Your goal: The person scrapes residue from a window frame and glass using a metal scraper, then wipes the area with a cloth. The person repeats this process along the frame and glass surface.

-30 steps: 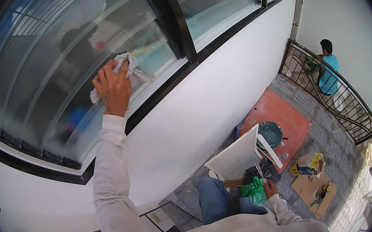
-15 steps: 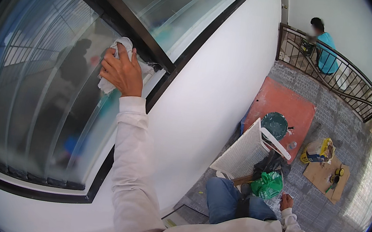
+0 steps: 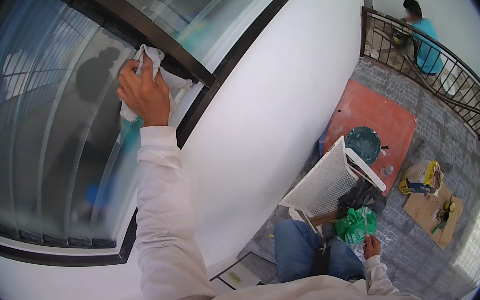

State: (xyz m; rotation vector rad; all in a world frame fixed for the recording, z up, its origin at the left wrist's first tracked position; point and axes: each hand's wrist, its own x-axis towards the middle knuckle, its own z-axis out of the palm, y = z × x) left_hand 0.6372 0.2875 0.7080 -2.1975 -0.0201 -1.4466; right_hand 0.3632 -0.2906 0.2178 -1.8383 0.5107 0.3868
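My left hand point(image 3: 144, 94) presses a crumpled white cloth point(image 3: 150, 54) against the upper inner corner of a louvred glass window point(image 3: 62, 147). Its fingers are bent around the cloth, just below the dark frame bar point(image 3: 131, 16). Part of the cloth hangs to the right, near the frame's corner. Low at my right side, my right hand point(image 3: 371, 247) is closed beside a green plastic bag point(image 3: 356, 225). A thin pale strip shows at its fingertips, too small to name.
A white wall point(image 3: 255, 116) runs beside the window. Below lie a red board point(image 3: 368, 111), a dark green basin point(image 3: 362, 144), a white perforated chair point(image 3: 325, 180), a yellow-and-blue sack point(image 3: 423, 177) and cardboard with tools point(image 3: 431, 216). Behind a metal railing point(image 3: 438, 72), a person in blue point(image 3: 428, 47) sits.
My left hand and the cloth have shifted a little left and up along the window. My right hand is slightly higher, with the thin strip now showing. The whole view has tilted slightly.
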